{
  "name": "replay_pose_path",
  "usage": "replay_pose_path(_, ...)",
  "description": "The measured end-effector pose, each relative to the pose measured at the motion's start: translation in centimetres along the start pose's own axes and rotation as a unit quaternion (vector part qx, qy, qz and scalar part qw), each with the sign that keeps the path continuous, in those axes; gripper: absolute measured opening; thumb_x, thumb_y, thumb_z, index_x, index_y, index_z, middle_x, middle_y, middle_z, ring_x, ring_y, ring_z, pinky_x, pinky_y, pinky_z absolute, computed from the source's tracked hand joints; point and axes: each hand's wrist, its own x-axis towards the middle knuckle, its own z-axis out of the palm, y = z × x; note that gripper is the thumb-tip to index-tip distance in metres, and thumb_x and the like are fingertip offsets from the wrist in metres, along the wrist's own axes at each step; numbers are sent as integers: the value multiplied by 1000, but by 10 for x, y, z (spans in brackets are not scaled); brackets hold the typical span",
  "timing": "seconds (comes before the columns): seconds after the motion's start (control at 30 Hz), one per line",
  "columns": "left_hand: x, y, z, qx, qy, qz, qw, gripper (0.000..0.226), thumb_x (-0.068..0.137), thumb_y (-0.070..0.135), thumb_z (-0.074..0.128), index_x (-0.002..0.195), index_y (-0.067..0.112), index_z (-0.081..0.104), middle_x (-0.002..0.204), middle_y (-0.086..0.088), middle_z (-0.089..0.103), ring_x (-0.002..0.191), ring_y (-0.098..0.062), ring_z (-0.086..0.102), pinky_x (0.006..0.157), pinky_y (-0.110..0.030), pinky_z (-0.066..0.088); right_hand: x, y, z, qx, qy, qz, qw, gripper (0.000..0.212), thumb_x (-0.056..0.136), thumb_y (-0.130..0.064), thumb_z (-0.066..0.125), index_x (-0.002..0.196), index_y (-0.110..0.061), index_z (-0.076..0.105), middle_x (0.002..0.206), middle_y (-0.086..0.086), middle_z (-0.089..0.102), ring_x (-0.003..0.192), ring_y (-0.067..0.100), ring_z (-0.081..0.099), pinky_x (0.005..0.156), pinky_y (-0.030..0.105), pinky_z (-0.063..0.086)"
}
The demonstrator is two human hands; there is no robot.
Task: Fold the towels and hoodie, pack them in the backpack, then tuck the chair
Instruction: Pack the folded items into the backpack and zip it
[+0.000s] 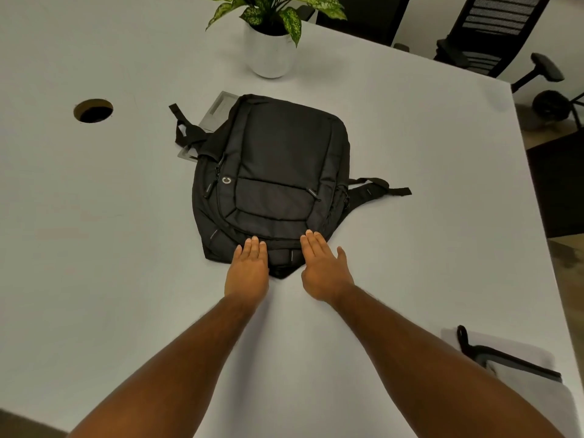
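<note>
A black backpack (278, 172) lies flat on the white table (110, 248), front face up, zippers shut, straps splayed to the left and right. My left hand (248, 270) rests palm down on its near edge, fingers straight and together. My right hand (322, 267) lies flat beside it on the same near edge, thumb spread out. Neither hand holds anything. No towels or hoodie are in sight. A grey chair (518, 368) with a black frame shows at the lower right, close to the table's edge.
A potted plant (268, 36) in a white pot stands beyond the backpack. A grey flat plate (218, 112) sticks out from under the bag's far left corner. A round cable hole (93, 110) is at the left. A black office chair (493, 36) stands past the table's far right.
</note>
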Motion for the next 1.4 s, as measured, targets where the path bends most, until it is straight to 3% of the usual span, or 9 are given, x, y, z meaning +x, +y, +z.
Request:
replay_pose_path(0.43, -109, 65, 20, -21, -33, 2, 999, 71, 104, 8, 40, 161, 8, -3, 169, -14, -2, 157, -27, -2, 126, -41, 0, -117, 28, 45, -6, -20, -4, 1000, 77, 102, -23, 36, 160, -19, -14, 168, 0, -20, 155, 18, -17, 123, 58, 4)
replay_pose_path(0.93, -224, 115, 41, -3, -89, 52, 995, 71, 104, 12, 39, 160, 6, -4, 169, -16, -4, 157, -29, 1, 127, -40, 4, -240, 55, 98, 3, -14, -21, 1000, 78, 103, -27, 36, 159, -21, -18, 164, -3, -30, 142, 14, -36, 122, 56, -5)
replay_pose_path(1.17, -258, 127, 44, -10, -106, 70, 992, 67, 106, 17, 41, 161, 8, 3, 169, -14, 2, 156, -27, 8, 125, -38, 9, -282, 58, 123, 16, 7, -22, 1000, 79, 102, -30, 38, 160, -22, -14, 163, -4, -28, 149, 17, -26, 121, 56, -2)
replay_pose_path(1.3, -267, 130, 42, -11, -117, 77, 990, 64, 107, 21, 42, 161, 9, 9, 169, -13, 8, 156, -26, 15, 125, -37, 16, -297, 61, 141, 25, 49, -13, 998, 82, 92, -31, 54, 162, -19, 13, 169, 1, 2, 154, 20, 3, 117, 57, 17)
replay_pose_path(1.4, -268, 135, 32, -13, -137, 73, 988, 61, 108, 30, 40, 160, 8, 18, 168, -14, 16, 153, -27, 22, 123, -39, 25, -301, 61, 144, 31, 58, -15, 998, 81, 92, -32, 56, 162, -19, 18, 168, 2, 10, 154, 21, 11, 116, 57, 21)
